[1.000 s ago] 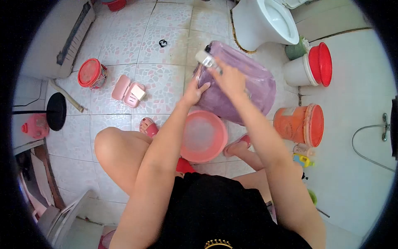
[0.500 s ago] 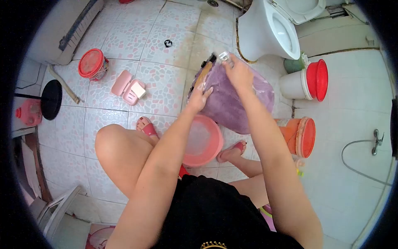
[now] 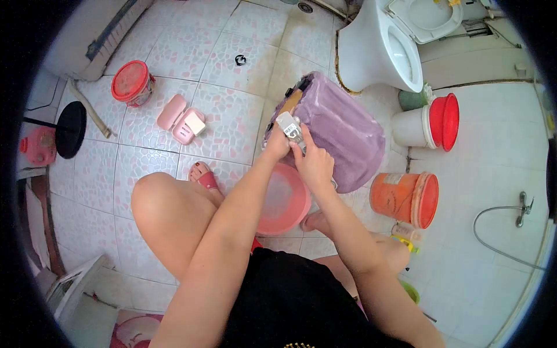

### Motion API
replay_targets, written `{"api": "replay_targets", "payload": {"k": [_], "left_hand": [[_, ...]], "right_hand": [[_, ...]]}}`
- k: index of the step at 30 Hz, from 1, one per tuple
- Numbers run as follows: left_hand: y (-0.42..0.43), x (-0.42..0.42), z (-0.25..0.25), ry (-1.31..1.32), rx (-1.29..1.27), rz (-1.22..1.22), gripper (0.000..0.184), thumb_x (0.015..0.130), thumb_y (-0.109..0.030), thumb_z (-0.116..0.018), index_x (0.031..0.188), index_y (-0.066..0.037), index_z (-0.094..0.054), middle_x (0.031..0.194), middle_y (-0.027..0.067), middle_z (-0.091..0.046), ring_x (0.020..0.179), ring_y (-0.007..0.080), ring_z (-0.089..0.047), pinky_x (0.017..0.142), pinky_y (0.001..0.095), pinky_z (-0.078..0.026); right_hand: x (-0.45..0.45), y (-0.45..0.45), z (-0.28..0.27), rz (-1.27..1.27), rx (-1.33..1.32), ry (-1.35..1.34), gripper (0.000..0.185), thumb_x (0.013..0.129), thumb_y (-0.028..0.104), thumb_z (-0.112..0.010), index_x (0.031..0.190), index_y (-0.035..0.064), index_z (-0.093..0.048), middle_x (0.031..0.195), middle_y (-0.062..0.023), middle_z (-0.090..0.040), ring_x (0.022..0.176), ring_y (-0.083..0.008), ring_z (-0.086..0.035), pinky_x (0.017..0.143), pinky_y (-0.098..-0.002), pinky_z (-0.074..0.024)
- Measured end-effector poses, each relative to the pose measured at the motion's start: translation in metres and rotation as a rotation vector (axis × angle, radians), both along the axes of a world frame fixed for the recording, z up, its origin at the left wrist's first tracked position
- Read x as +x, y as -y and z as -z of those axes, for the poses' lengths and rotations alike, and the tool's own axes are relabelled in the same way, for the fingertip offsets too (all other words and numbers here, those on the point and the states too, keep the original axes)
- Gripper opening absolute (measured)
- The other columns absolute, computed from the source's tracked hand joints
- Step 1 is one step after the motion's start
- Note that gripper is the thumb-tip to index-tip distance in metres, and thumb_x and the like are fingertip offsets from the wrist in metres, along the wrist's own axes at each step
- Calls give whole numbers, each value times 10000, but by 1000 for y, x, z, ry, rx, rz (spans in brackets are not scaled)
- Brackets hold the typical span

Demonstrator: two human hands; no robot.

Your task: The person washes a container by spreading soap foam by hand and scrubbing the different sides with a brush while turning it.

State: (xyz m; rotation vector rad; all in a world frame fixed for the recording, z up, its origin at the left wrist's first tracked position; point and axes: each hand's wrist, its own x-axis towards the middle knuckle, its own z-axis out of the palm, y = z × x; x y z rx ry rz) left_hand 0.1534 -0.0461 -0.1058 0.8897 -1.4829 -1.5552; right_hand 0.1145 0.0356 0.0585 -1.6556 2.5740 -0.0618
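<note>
In front of me both hands meet at a small whitish, see-through object (image 3: 292, 129) with a barcode label; its exact kind is unclear. My left hand (image 3: 278, 144) is closed around its lower left side. From the right, the thumb and fingers of my right hand (image 3: 316, 165) grip it too. Just behind lies a purple bag-like item (image 3: 342, 116), wet and streaked with foam, with black fittings and a brown strip along its left edge. Below my hands, between my feet, a pink basin (image 3: 290, 223) holds cloudy water, partly hidden by my forearms.
On the tiled floor at left are an open pink soap box (image 3: 177, 119) with a white soap bar (image 3: 195, 123) and a red-lidded bucket (image 3: 130, 83). To the right stand an orange bucket (image 3: 394, 194), a white bucket (image 3: 412, 126) and the toilet (image 3: 377, 49).
My right hand has come down and left from the purple item's top edge, bringing the small object to my left hand. The left hand has left the purple item's edge and now grips the object.
</note>
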Motion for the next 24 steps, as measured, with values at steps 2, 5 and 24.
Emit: {"api": "replay_targets", "payload": {"k": [2, 5, 24], "left_hand": [[-2, 15, -18, 104, 19, 76, 552, 859, -24, -571, 1399, -1, -457, 1427, 226, -465, 1314, 372, -461, 1107, 403, -353], [-2, 16, -39, 77, 55, 72, 555, 914, -140, -613, 1421, -2, -437, 1393, 245, -504, 1305, 372, -473, 1092, 397, -358], [-1, 7, -8, 72, -20, 23, 570, 924, -178, -635, 1434, -22, -433, 1352, 265, -535, 1289, 384, -486, 1094, 391, -356]], "right_hand": [[-2, 2, -4, -18, -36, 7, 555, 900, 456, -613, 1402, 243, -506, 717, -229, -676, 664, -443, -670, 639, -559, -527], [-27, 36, -14, -23, -95, -37, 537, 892, 443, -619, 1376, 225, -536, 781, -240, -688, 745, -436, -684, 672, -553, -530], [-7, 29, -25, -82, 77, -141, 539, 901, 411, -613, 1378, 181, -519, 777, -231, -695, 733, -398, -698, 655, -533, -536]]}}
